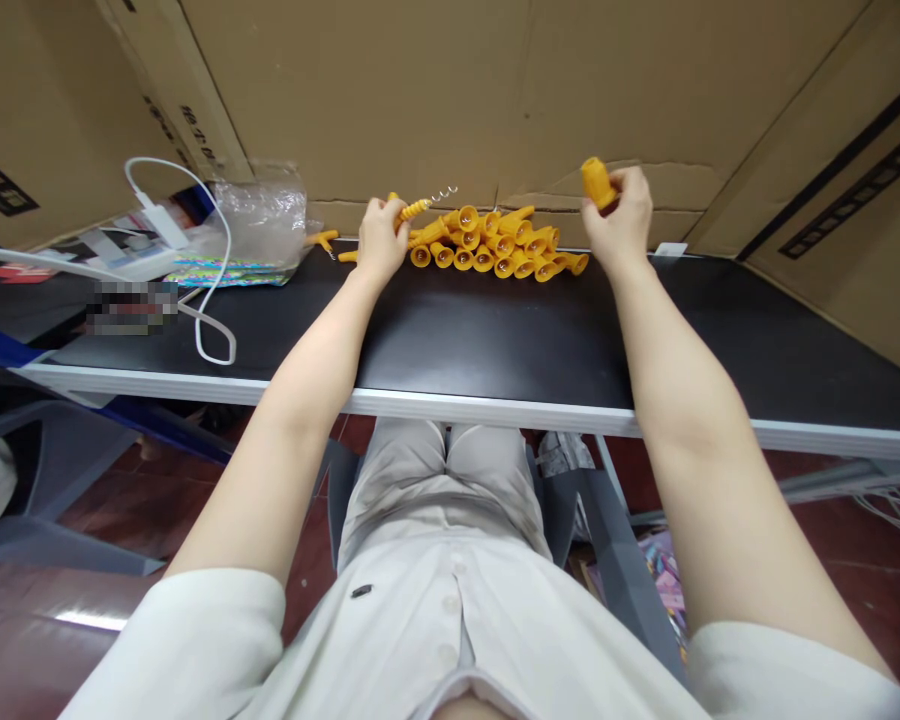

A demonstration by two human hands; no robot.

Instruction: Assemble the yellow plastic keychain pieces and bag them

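Observation:
My left hand [379, 240] grips a yellow corkscrew piece [417, 208] with a ribbed handle and a metal spiral [444, 193] pointing right. My right hand [621, 222] holds a yellow plastic cap [597, 183] raised above the table. Between the two hands lies a pile of yellow caps [495, 248] at the far edge of the black table [495, 340]. Two loose yellow pieces [322, 239] lie just left of my left hand.
A clear plastic bag [259, 225] and a white charger with its cable [195, 300] lie at the far left. Cardboard boxes [450, 90] wall in the back and right side. A grey plastic chair [52, 470] stands left, below the table edge.

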